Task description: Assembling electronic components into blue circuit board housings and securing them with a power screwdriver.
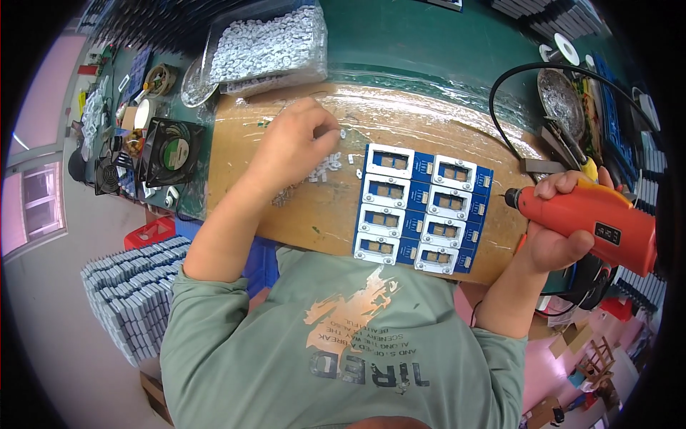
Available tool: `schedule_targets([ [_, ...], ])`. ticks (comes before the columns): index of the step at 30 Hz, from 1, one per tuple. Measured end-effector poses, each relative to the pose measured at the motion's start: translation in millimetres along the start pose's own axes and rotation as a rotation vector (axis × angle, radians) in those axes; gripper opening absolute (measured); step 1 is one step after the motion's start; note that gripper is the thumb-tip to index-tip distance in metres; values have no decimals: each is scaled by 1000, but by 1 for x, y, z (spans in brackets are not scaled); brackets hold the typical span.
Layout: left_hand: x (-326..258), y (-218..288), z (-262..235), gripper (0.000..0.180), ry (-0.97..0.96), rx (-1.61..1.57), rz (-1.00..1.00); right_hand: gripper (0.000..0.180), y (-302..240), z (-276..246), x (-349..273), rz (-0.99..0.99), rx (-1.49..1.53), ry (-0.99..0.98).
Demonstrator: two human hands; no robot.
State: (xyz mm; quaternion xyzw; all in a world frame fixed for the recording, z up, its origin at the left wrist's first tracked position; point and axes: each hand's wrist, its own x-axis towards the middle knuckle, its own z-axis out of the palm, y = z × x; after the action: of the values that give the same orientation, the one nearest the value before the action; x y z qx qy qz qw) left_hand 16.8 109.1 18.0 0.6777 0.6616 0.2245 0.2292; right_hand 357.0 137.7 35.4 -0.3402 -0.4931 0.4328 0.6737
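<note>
My left hand [304, 136] hovers over the wooden board with its fingers curled into a pinch; what they hold, if anything, is hidden. A small white plastic piece [343, 134] shows right beside its fingertips. Below that hand lies a loose scatter of small white pieces [325, 166]. In my right hand [554, 247] is a red power tool [589, 218] with a black tip, an orange part along its top and a small dark display. Its tip points left, toward a blue circuit board panel [423, 163] bearing two columns of white rectangular frames [448, 206].
A clear plastic bin [321, 43] full of small white parts stands at the back. Left of the board [236, 157] is a black fan [171, 151]. A black cable [500, 82] arches at the right, near a metal dish [561, 100]. Stacked grey-white modules [136, 300] sit lower left.
</note>
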Motion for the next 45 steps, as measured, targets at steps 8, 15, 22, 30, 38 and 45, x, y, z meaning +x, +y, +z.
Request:
schedule_targets([
  [8,-1,-3,10,7,125,108,165,98,0,-1,-1,10,-5,-14],
  [15,-4,-7,22,8,276,406,479,100,-2,2,-3,3,-51,11],
  [22,-11,-8,27,15,318,434,522,101,-5,11,-3,-15,-114,4],
  [30,-13,-5,29,10,184,109,129,99,-4,6,-4,-23,-77,-22],
  [38,-11,-4,23,12,207,153,11,91,6,-4,8,50,-1,-88],
  [45,-17,33,28,10,201,26,306,88,3,-6,7,77,-20,-111],
])
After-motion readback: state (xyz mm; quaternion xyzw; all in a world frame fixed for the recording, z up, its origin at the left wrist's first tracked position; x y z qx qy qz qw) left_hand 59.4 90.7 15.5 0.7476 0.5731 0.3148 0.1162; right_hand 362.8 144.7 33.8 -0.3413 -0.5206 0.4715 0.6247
